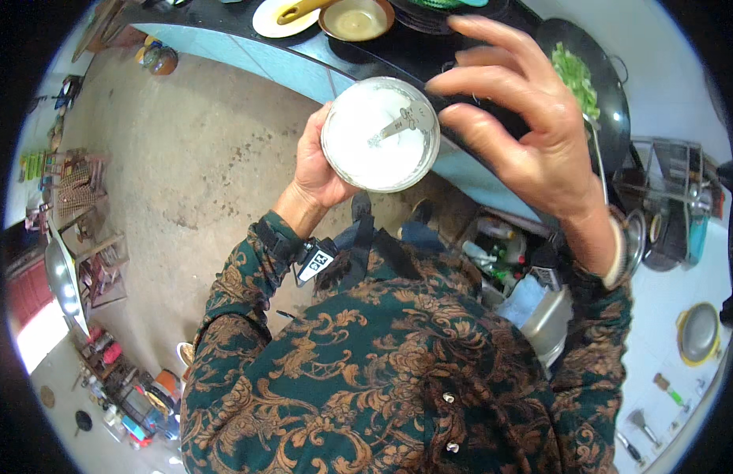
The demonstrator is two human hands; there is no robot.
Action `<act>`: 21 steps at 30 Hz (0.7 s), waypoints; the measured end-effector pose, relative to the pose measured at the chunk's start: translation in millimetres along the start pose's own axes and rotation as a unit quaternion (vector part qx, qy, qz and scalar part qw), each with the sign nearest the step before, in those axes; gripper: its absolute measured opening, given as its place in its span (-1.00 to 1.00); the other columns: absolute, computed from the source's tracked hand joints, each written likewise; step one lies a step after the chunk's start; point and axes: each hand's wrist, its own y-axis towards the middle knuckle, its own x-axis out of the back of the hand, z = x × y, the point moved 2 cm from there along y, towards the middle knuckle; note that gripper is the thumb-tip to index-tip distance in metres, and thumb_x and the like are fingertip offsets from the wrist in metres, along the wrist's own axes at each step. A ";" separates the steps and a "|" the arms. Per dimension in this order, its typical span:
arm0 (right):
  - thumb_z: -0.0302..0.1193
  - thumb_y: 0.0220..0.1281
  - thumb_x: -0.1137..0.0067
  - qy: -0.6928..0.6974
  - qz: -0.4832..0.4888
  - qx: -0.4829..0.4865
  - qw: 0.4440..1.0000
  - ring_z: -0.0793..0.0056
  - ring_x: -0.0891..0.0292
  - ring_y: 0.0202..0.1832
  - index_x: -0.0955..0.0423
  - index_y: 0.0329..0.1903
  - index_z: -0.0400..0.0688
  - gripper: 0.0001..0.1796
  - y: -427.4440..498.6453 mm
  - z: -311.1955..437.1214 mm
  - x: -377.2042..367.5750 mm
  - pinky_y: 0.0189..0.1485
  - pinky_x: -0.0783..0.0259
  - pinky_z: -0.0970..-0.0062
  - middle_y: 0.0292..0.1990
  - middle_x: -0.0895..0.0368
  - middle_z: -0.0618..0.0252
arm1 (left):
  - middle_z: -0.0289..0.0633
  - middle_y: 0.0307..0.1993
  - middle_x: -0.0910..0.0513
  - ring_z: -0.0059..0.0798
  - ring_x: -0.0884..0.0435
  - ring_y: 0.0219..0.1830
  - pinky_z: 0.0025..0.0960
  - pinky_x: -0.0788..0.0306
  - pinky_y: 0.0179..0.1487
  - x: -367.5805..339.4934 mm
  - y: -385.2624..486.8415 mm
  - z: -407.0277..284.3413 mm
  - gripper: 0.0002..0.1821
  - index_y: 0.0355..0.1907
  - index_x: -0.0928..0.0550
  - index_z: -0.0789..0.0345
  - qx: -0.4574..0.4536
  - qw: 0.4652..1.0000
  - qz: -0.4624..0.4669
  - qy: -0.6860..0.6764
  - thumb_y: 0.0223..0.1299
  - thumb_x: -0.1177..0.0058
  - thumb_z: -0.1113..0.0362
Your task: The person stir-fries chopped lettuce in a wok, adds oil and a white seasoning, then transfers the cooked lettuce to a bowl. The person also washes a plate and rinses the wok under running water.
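Observation:
My left hand [322, 163] holds a round clear jar [381, 178] of white powder or granules, seen from above. A small metal spoon [400, 124] lies in the jar, its handle leaning on the right side of the rim. My right hand [520, 112] is raised just right of the jar, fingers apart and a little blurred, with nothing in it. Beyond that hand, chopped green vegetables [574, 80] sit in a dark wok [615, 118]. A thin metal utensil handle [599, 157] runs down from the vegetables, partly behind my right hand.
On the black counter [224, 22] stand a brown-rimmed bowl [356, 21] and a white plate [280, 19] with a yellow-handled utensil across it. A wire rack [668, 172] stands right of the counter. Below are a bin with bottles [497, 246] and a metal container [547, 323].

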 end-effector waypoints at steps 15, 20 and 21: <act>-0.46 0.04 -0.18 0.020 0.096 -0.002 0.995 -0.01 -0.31 0.06 -0.51 -0.43 -0.39 -0.82 -21.5 3.6 -33.9 0.00 -0.26 0.17 -0.02 -0.41 -0.18 | -0.02 0.14 -0.53 -0.17 -0.55 0.14 -0.10 -0.48 0.20 20.6 -6.4 8.8 -0.34 0.26 -0.39 0.31 -0.010 0.976 -0.166 0.141 0.35 0.26 -0.17; -0.46 0.01 -0.21 0.022 0.008 -0.008 1.000 0.02 -0.37 -0.05 -0.46 -0.50 -0.31 -0.83 -38.5 -2.3 -26.7 -0.06 -0.25 0.21 -0.06 -0.44 -0.14 | 0.00 0.14 -0.53 -0.17 -0.55 0.15 -0.10 -0.47 0.21 20.1 1.0 12.3 -0.33 0.25 -0.40 0.33 0.022 0.982 -0.141 0.120 0.34 0.27 -0.19; -0.46 0.01 -0.21 0.030 -0.004 -0.016 0.999 0.03 -0.39 -0.08 -0.46 -0.52 -0.30 -0.83 -42.0 -4.1 -23.5 -0.08 -0.25 0.23 -0.07 -0.45 -0.13 | 0.00 0.14 -0.53 -0.17 -0.55 0.15 -0.10 -0.46 0.22 20.0 3.0 13.3 -0.32 0.24 -0.40 0.33 0.029 0.982 -0.141 0.121 0.34 0.27 -0.19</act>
